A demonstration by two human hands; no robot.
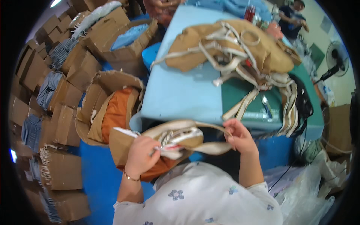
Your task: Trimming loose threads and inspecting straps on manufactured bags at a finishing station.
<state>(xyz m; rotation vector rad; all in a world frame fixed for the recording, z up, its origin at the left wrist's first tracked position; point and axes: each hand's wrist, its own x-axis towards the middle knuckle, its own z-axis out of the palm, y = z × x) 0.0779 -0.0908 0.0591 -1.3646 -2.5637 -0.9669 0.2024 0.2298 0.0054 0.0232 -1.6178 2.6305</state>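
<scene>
Close to my body, my left hand [141,155] is closed on a tan fabric piece [119,148] with orange cloth under it, gripping its bunched white inner part. A tan and off-white strap [213,148] loops from this piece out to the right. My right hand [240,139] pinches the strap's far bend between thumb and fingers. On the table in front lies a heap of tan fabric pieces [187,37] with off-white straps tangled over it. A slim blue and silver tool [267,106], its kind unclear, lies right of the straps.
The table has a light blue cover [183,97] and a green mat [232,95]. An open carton [84,127] with orange and tan cloth stands at its left. Stacked cartons [67,165] fill the left side. Plastic bags [300,187] lie at right. A person [292,18] stands beyond the table.
</scene>
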